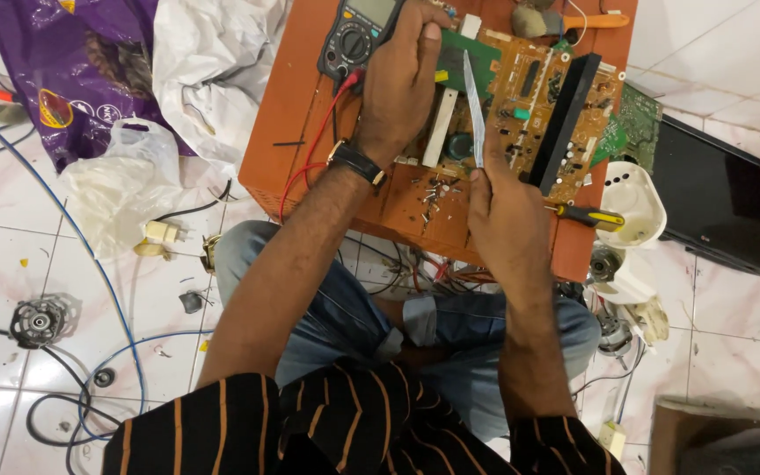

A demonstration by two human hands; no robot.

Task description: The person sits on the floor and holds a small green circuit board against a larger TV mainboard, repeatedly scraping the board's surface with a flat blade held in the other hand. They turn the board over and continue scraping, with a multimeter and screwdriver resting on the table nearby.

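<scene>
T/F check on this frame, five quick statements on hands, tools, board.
1. The left hand rests beside a multimeter. True.
2. The right hand holds a hammer. False: it pinches a flat ribbon cable.
3. The circuit board lies on an orange table. True.
4. The screwdriver has a blue handle. False: yellow and black.
5. A watch sits on the right wrist. False: left wrist.

One multimeter (355, 37), one brown circuit board (534, 97), one green circuit board (633, 123), one yellow-handled screwdriver (587, 215), one wristwatch (358, 163), one purple bag (63, 70), two hands, left (402, 84) and right (505, 220), one orange table (288, 123)
</scene>
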